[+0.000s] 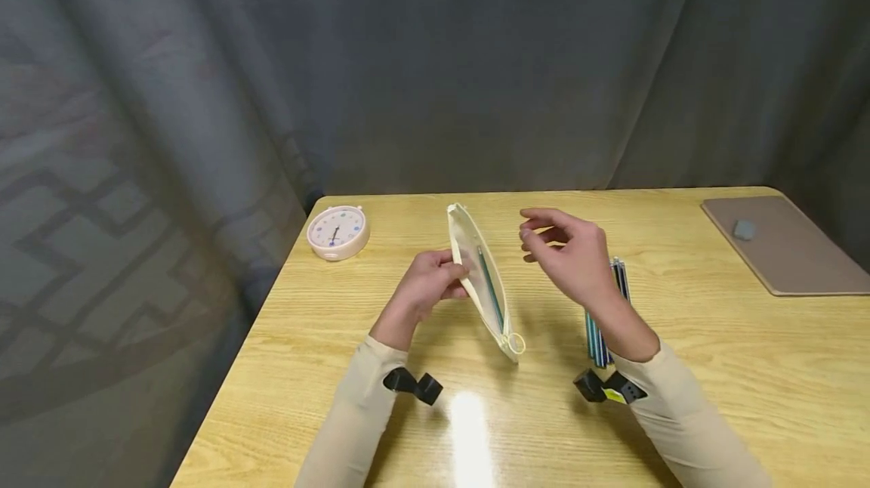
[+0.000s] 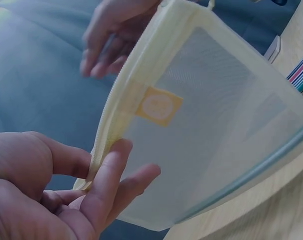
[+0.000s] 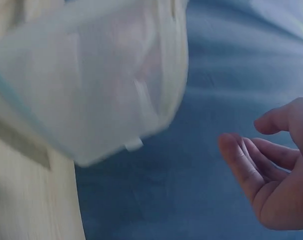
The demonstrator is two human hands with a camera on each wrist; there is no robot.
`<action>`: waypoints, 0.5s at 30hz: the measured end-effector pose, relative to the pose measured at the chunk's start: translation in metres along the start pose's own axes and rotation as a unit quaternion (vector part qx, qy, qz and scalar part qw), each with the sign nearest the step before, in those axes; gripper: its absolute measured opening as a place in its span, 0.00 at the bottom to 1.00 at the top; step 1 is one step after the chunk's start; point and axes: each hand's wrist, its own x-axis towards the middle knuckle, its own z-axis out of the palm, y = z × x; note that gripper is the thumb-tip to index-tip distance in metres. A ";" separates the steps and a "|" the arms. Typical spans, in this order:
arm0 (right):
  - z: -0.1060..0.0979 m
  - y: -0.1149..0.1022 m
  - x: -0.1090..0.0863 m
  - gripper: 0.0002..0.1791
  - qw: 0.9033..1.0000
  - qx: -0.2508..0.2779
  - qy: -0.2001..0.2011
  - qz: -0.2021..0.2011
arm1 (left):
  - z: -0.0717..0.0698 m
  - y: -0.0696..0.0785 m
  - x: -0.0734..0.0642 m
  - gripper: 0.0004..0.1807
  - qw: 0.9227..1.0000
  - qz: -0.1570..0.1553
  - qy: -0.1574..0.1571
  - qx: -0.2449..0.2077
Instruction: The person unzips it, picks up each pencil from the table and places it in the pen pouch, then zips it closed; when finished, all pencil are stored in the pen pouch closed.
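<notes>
My left hand (image 1: pixel 435 276) pinches the zippered edge of a pale yellow see-through zipper pouch (image 2: pixel 206 110), thumb on one side and fingers on the other. The pouch is tilted and its mouth gapes. One teal pencil (image 1: pixel 491 288) lies inside along the bottom. A ring pull (image 1: pixel 516 343) hangs at the pouch's near end, and an orange square label (image 2: pixel 159 106) shows on its side. To the right of the pouch, my right hand (image 1: pixel 567 250) is in the air with loosely bent fingers and nothing in them. Below its wrist lie several blue and dark pencils (image 1: pixel 596 341), partly hidden by the forearm.
A round pink clock (image 1: pixel 338 233) stands at the table's back left corner. At the right lies a brown mat (image 1: pixel 802 254) with a small grey block (image 1: pixel 744 230) on it. Grey curtains (image 1: pixel 462 72) hang behind and to the left of the wooden table (image 1: pixel 285 382).
</notes>
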 end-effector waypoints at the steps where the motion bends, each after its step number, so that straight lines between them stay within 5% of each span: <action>1: -0.006 0.001 0.001 0.14 1.000 -0.002 0.000 0.009 | -0.001 0.001 0.000 0.16 1.000 0.000 0.000 -0.002; 10: -0.054 0.015 0.008 0.19 0.995 -0.058 -0.051 0.068 | -0.009 0.006 -0.001 0.15 1.000 -0.001 0.005 0.006; 15: -0.067 0.025 0.010 0.21 0.983 -0.107 -0.108 0.100 | -0.012 0.008 -0.002 0.15 1.000 -0.005 0.004 0.013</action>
